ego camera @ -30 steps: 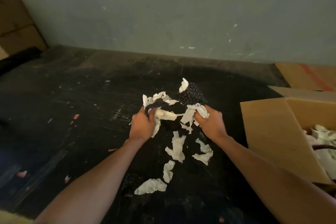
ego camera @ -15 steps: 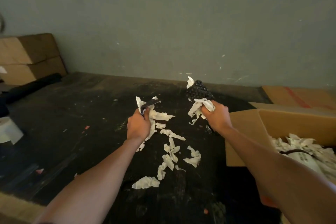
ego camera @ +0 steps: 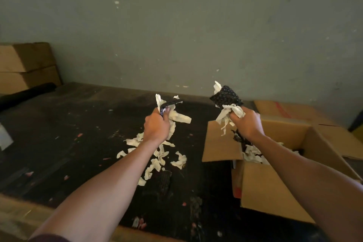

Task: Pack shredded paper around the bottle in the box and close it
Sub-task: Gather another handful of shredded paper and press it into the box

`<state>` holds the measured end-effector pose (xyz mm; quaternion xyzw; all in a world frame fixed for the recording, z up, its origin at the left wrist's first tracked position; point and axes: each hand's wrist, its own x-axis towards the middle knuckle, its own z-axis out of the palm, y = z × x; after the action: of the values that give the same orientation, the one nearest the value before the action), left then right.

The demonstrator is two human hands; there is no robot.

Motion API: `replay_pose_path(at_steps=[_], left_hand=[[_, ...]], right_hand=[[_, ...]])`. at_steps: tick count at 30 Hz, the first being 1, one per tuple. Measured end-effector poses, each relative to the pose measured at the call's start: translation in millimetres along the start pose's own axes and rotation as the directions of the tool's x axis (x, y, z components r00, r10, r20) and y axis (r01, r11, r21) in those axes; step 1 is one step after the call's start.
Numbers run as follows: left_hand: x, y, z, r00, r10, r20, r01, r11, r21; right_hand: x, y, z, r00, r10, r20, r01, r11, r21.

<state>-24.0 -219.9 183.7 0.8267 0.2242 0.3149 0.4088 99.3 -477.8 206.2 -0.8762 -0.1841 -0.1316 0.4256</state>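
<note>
we are clutching paper (ego camera: 177,118) in our left hand (ego camera: 156,129) over mid-worktop (ego camera: 82,124), and paper with black wrap (ego camera: 225,98) in our right hand (ego camera: 247,124) above the box (ego camera: 261,184) at the right edge. loose strips may be slipping out short of it; the bottle is hidden.

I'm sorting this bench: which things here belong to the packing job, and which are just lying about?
Job: open box; paper shreds on the table; left hand and right hand, each gripping shreds with black bubble wrap.

Lying about: stacked boxes; flat cardboard; black roll.
</note>
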Motion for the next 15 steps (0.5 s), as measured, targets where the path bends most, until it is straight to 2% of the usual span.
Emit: replay_pose_path(at_steps=[7, 11, 15], left_hand=[[-5.8, 70.1, 84.7, 0.998, 0.057, 0.034, -0.056, 0.998, -0.029], [-8.8, 106.9, 156.2, 0.994, 0.075, 0.085, -0.07, 0.996, -0.063], [-15.0, 135.4, 235.1, 0.987, 0.029, 0.16, -0.018, 0.997, -0.074]], right_hand=[[15.8, 58.9, -78.7, 0.996, 0.075, -0.056, -0.078, 0.995, -0.059], [29.9, 115.6, -109.1, 0.989, 0.147, 0.011, -0.146, 0.987, -0.064], [41.0, 172.1, -131.0, 0.988, 0.127, 0.083, -0.119, 0.988, -0.096]])
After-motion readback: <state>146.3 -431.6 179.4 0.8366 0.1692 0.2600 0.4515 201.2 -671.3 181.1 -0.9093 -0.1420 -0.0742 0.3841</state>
